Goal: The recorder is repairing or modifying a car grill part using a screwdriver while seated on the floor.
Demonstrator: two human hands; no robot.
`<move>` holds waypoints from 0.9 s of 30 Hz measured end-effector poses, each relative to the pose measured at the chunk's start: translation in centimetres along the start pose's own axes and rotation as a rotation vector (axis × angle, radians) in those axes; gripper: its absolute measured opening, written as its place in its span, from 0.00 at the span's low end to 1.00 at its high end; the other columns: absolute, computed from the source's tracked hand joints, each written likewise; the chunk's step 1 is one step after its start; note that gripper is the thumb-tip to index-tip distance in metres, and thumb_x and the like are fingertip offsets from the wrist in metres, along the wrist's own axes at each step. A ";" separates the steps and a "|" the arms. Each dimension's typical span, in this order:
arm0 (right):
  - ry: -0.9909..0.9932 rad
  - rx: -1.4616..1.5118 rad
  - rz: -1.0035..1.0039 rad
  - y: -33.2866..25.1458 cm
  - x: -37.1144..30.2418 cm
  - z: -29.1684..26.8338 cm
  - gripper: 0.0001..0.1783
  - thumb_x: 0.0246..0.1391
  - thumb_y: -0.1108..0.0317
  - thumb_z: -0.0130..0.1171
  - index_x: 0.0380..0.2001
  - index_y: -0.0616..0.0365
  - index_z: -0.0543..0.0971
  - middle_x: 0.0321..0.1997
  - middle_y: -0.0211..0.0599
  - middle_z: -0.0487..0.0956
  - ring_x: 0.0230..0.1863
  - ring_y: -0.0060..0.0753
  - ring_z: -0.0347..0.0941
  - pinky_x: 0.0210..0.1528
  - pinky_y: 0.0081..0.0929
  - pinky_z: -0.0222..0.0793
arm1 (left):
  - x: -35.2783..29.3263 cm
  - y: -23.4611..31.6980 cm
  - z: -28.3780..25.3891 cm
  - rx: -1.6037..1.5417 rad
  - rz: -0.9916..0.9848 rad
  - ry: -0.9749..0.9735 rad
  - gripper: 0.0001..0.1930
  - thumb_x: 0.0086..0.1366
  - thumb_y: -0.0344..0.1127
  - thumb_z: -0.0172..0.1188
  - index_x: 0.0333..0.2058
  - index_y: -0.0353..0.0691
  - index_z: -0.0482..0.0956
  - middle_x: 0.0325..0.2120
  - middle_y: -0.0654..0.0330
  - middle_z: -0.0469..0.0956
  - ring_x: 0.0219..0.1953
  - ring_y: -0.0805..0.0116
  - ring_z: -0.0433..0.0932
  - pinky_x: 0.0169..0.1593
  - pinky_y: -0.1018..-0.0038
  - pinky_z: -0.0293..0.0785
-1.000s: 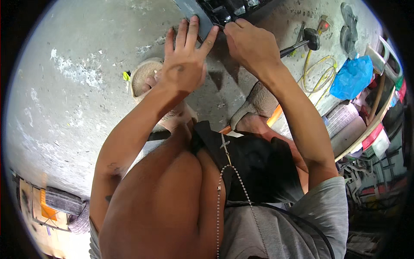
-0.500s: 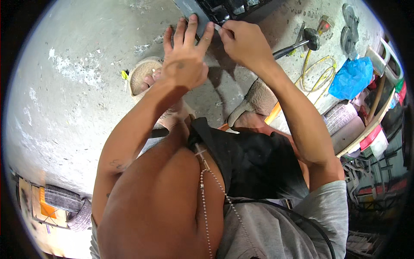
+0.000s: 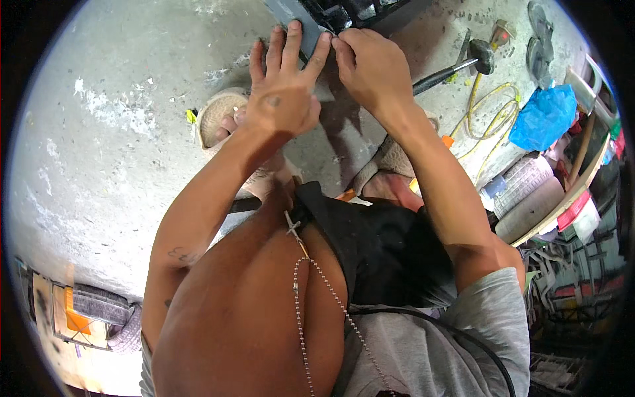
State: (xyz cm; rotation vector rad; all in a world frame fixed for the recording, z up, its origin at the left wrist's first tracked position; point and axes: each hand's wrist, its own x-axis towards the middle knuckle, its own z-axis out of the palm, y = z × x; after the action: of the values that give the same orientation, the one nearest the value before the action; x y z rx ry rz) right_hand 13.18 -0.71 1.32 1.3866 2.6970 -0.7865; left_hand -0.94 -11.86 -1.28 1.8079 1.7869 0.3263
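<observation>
At the top edge, a dark part has a flat grey border (image 3: 286,9) and a black, compartmented middle (image 3: 357,12). My left hand (image 3: 281,89) is open, its fingers spread, with the fingertips at the grey border. Just right of it, my right hand (image 3: 377,71) is closed in a pinch at the part's near edge. A small pale strip (image 3: 325,30) shows at its fingertips and lies against the part; the fingers partly hide it. My feet in tan slippers (image 3: 221,116) are on the concrete floor below the hands.
A mallet (image 3: 481,58) with a black head lies right of my right hand. Beyond it are a yellow cord (image 3: 493,122), a pair of dark sandals (image 3: 539,49) and a blue plastic bag (image 3: 544,118). Rolled patterned material (image 3: 526,185) sits among clutter at the right. A beaded chain hangs below me.
My right hand has shifted slightly up and left, carrying the pale strip closer to the dark part. My left hand stays almost in place. The chain has swung left.
</observation>
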 end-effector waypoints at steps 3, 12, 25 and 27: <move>-0.036 -0.055 0.058 -1.0 0.1 -0.3 0.12 0.63 0.61 0.53 0.32 0.58 0.78 0.33 0.47 0.80 0.34 0.59 0.79 0.35 0.51 0.76 | 0.0 -0.1 0.2 -0.028 -0.004 0.007 0.50 0.54 0.41 0.66 0.74 0.55 0.50 0.71 0.37 0.47 0.71 0.31 0.49 0.69 0.35 0.45; -0.044 -0.055 -0.076 -0.5 0.6 -1.1 0.11 0.63 0.63 0.53 0.33 0.58 0.78 0.33 0.47 0.80 0.33 0.58 0.80 0.35 0.51 0.77 | 0.0 0.0 0.3 0.004 -0.015 0.030 0.50 0.51 0.40 0.66 0.73 0.58 0.53 0.72 0.40 0.50 0.71 0.35 0.52 0.70 0.37 0.46; -0.127 -0.233 0.149 -3.7 0.8 -1.4 0.09 0.60 0.66 0.56 0.29 0.57 0.78 0.31 0.47 0.80 0.31 0.57 0.79 0.32 0.49 0.74 | -0.2 -0.2 0.3 -0.124 -0.026 0.047 0.48 0.49 0.36 0.68 0.71 0.57 0.60 0.70 0.42 0.55 0.71 0.40 0.54 0.71 0.41 0.41; -0.178 -0.252 0.110 -3.9 1.2 -1.7 0.12 0.62 0.63 0.53 0.30 0.60 0.79 0.33 0.50 0.82 0.31 0.58 0.82 0.33 0.49 0.79 | -0.1 -0.2 0.1 -0.129 -0.032 0.029 0.49 0.48 0.36 0.68 0.71 0.56 0.60 0.70 0.42 0.55 0.71 0.40 0.54 0.71 0.41 0.42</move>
State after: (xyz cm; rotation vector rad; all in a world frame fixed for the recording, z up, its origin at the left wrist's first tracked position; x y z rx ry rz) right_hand 9.86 -0.97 4.26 1.3248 2.4594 -0.5141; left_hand -1.09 -11.98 -1.42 1.6914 1.7703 0.4464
